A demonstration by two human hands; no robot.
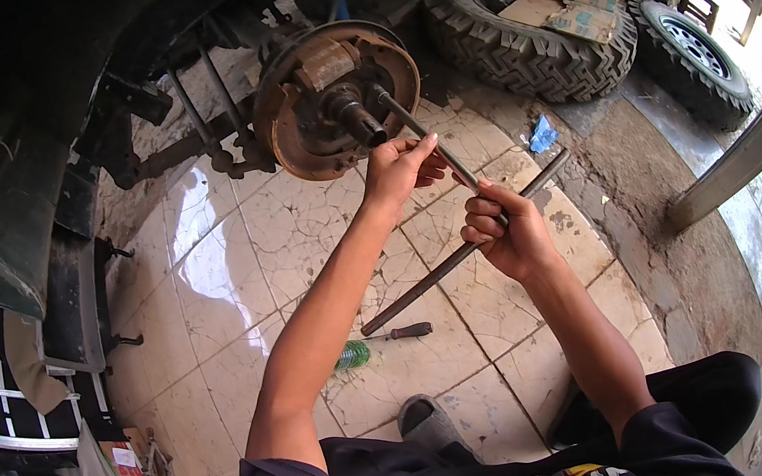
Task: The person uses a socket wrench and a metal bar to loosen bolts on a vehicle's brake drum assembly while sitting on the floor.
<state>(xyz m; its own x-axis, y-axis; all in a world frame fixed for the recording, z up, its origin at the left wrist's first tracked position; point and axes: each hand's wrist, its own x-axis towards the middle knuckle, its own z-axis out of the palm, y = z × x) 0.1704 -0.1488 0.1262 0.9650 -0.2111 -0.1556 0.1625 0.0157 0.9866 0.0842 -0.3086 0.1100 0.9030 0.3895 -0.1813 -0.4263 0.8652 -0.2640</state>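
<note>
A rusty brake backing plate (296, 142) with a protruding spindle (353, 116) is at top centre. A long steel shaft (412, 119) runs from a fitting beside the spindle down toward me, where a long crossbar (423, 287) lies across it. My left hand (401, 171) pinches the shaft just below the spindle, fingers curled. My right hand (508, 229) is wrapped round the tool where shaft and bar meet. Below the bar, a dark-handled screwdriver (412, 331) and a green plastic bottle (349, 356) lie on cracked floor tiles (237, 328).
A big tyre (514, 70) with cardboard (552, 0) on it lies top right, beside a smaller wheel (690, 52). A blue scrap (542, 134) is on the floor. A curved metal beam (734, 161) rises at right; vehicle parts (66, 305) line the left. Suspension rods (223, 104) hang upper left.
</note>
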